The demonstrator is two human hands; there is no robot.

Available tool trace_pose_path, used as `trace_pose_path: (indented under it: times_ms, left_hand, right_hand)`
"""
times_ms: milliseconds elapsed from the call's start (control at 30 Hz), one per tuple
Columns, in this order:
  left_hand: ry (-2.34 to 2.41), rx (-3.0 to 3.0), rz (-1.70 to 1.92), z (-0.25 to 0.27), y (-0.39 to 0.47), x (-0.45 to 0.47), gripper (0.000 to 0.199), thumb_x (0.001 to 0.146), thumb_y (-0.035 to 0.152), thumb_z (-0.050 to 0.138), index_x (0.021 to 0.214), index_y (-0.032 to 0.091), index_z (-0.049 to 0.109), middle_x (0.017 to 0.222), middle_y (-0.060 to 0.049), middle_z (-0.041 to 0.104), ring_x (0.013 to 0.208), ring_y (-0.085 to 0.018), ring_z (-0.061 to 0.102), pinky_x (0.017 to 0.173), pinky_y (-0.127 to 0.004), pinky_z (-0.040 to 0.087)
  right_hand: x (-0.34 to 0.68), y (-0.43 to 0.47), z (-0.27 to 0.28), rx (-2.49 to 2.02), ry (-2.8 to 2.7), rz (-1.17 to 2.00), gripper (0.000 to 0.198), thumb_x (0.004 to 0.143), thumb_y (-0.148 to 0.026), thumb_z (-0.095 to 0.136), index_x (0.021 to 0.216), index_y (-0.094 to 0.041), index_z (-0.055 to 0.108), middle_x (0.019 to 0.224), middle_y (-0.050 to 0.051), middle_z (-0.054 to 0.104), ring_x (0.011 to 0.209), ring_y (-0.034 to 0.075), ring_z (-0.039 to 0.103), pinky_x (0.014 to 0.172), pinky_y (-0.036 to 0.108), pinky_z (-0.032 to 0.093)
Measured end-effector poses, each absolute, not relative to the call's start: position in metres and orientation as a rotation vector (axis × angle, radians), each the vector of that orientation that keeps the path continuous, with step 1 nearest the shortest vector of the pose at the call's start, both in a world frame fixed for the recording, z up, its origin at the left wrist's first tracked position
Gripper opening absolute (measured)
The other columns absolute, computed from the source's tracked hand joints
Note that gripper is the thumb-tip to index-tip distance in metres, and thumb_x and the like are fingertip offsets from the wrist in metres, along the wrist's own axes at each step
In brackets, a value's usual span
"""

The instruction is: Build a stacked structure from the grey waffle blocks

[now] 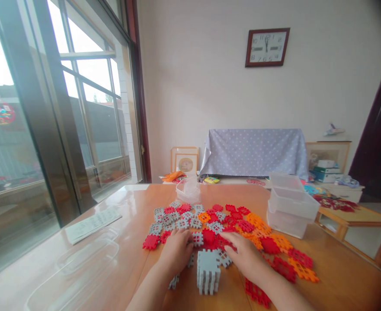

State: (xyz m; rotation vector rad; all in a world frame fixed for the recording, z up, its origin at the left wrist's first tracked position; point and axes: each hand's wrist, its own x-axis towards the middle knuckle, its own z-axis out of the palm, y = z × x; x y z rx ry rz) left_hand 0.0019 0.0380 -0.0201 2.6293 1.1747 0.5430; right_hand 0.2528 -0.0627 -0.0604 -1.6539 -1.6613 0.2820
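Both hands are down in a big scatter of flat plastic waffle-style building tiles (pixel 229 224) spread across the glossy wooden surface (pixel 135 224): grey ones mostly on the left, red in the middle, orange trailing off to the right.

The left hand (pixel 176 250) lies palm down on the near left part of the pile, fingers (pixel 185 236) loosely spread and flat on the grey and red tiles. Can't tell whether it's got hold of a piece under there. The right hand (pixel 245 255) is just to the right of it, also palm down, fingers (pixel 229 238) pointing left over the red tiles, maybe pinching one, but that's hidden so I can't say.

Sitting between the two hands and a bit nearer than the fingertips is a small grey block assembled from stacked grey tiles (pixel 208 272), upright on the surface. Neither hand seems to grip it; the left one is just beside it.

Other stuff: a stack of clear plastic tubs (pixel 290 207) far right, a small clear lidded container (pixel 188 190) at the far edge of the pile, a clear flat lid (pixel 80 263) and a printed paper sheet (pixel 93 222) on the left by the window.
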Motion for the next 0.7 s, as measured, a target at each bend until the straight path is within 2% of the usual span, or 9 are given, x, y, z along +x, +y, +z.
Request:
trace_pose_path:
  times_ms: [100,200,333,433,533,600,700]
  left_hand:
    - [1.167,2.633,0.545,-0.020,0.041,0.001,0.014,0.081,0.016,0.054,0.087,0.024,0.064,0.101,-0.003,0.067,0.100,-0.021,0.058,0.084,-0.028,0.041]
    - [1.235,2.653,0.502,-0.019,0.044,-0.002,0.016,0.079,0.014,0.051,0.085,0.023,0.063,0.101,-0.004,0.068,0.099,-0.022,0.059,0.083,-0.030,0.041]
    - [1.325,2.663,0.454,-0.018,0.044,-0.003,0.022,0.079,0.013,0.049,0.089,0.024,0.064,0.105,-0.005,0.068,0.104,-0.024,0.059,0.085,-0.033,0.042]
    - [1.274,2.674,0.491,-0.020,0.042,-0.001,0.022,0.089,0.027,0.049,0.101,0.027,0.067,0.115,-0.006,0.068,0.114,-0.027,0.058,0.094,-0.037,0.042]
    - [1.177,2.674,0.523,-0.026,0.042,0.001,0.037,0.092,0.047,0.051,0.123,0.032,0.065,0.138,-0.005,0.061,0.131,-0.031,0.050,0.108,-0.047,0.036]
    - [1.175,2.662,0.484,-0.032,0.043,0.003,0.046,0.089,0.047,0.054,0.134,0.037,0.060,0.150,-0.002,0.053,0.140,-0.034,0.042,0.114,-0.055,0.028]
    - [1.186,2.660,0.401,-0.037,0.047,0.004,0.056,0.083,0.036,0.059,0.138,0.039,0.058,0.154,-0.001,0.049,0.145,-0.035,0.036,0.116,-0.059,0.023]
  right_hand:
    - [0.255,-0.060,-0.062,-1.540,-1.510,0.393,0.041,0.092,-0.033,0.050,0.127,-0.023,0.068,0.123,0.008,0.073,0.110,0.022,0.069,0.097,0.036,0.055]
    - [0.270,-0.062,-0.057,-1.632,-1.322,0.237,0.040,0.093,-0.038,0.048,0.124,-0.024,0.068,0.122,0.008,0.073,0.114,0.023,0.068,0.100,0.037,0.053]
    - [0.298,-0.069,-0.050,-1.926,-1.099,0.007,0.048,0.092,-0.033,0.044,0.136,-0.020,0.059,0.123,0.012,0.072,0.115,0.027,0.067,0.101,0.042,0.051]
    - [0.301,-0.070,-0.052,-2.120,-1.119,-0.011,0.054,0.090,-0.030,0.047,0.143,-0.023,0.054,0.131,0.014,0.068,0.118,0.031,0.065,0.100,0.047,0.050]
    - [0.288,-0.067,-0.056,-2.103,-1.255,0.053,0.054,0.088,-0.026,0.050,0.142,-0.025,0.056,0.135,0.012,0.066,0.125,0.029,0.061,0.103,0.044,0.049]
    - [0.276,-0.064,-0.057,-2.021,-1.330,0.074,0.052,0.087,-0.025,0.052,0.139,-0.021,0.059,0.137,0.012,0.065,0.128,0.028,0.059,0.109,0.042,0.045]
    - [0.261,-0.063,-0.054,-1.861,-1.421,0.134,0.049,0.085,-0.023,0.056,0.133,-0.019,0.065,0.133,0.011,0.068,0.125,0.026,0.061,0.110,0.041,0.044]
